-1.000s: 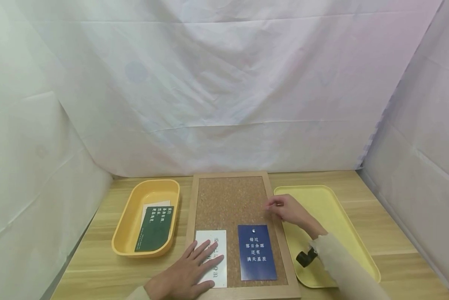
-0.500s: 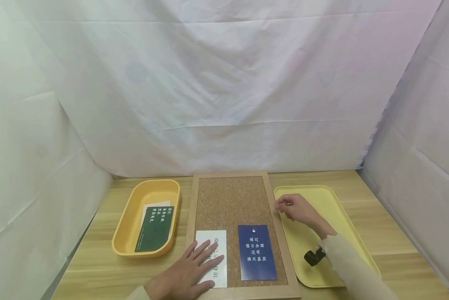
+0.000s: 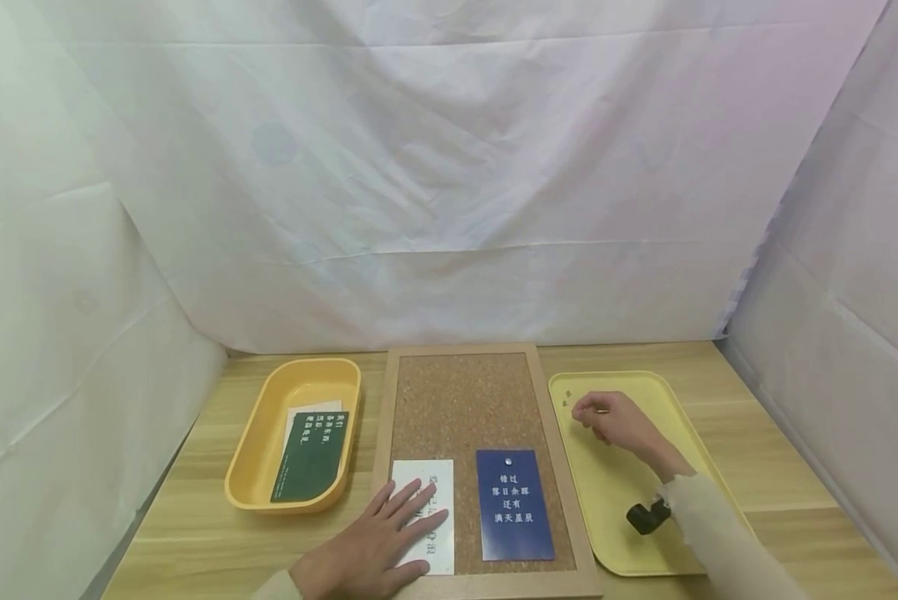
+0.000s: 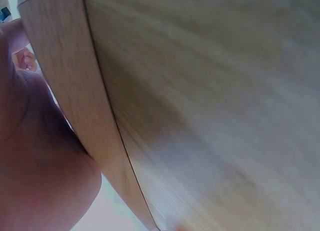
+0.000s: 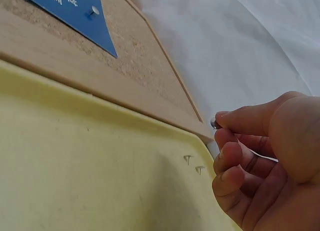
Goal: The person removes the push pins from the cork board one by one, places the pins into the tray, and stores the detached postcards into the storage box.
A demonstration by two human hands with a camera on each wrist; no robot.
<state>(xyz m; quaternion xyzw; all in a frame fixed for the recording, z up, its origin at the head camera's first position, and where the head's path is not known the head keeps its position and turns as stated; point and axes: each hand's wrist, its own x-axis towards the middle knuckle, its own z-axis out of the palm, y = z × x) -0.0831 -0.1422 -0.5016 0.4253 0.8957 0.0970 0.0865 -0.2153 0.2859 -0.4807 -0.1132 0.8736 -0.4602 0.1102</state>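
My left hand (image 3: 377, 537) rests with fingers spread on a white printed card (image 3: 441, 546), which lies on the cork board (image 3: 464, 408) at its lower left. Beside that card lies a blue card (image 3: 515, 537) with a thumbtack (image 5: 95, 10) through its top. Over the yellow tray (image 3: 606, 533), my right hand (image 3: 621, 425) pinches a thumbtack (image 5: 214, 123) between thumb and index finger, its other fingers curled. Two more thumbtacks (image 5: 188, 158) stand points down in the tray, in the right wrist view. The left wrist view catches the palm edge above the board's wooden frame (image 4: 70, 56).
An orange-yellow basin (image 3: 242, 467) at the left holds a green card (image 3: 310, 467) with a pale card partly under it. The tray lies against the board's right side. White cloth (image 3: 449, 167) hangs behind and along both sides of the wooden table (image 3: 179, 533).
My right hand has moved right, from the board's right edge to above the tray, uncovering two small tacks there. My left hand has stayed on the white card.
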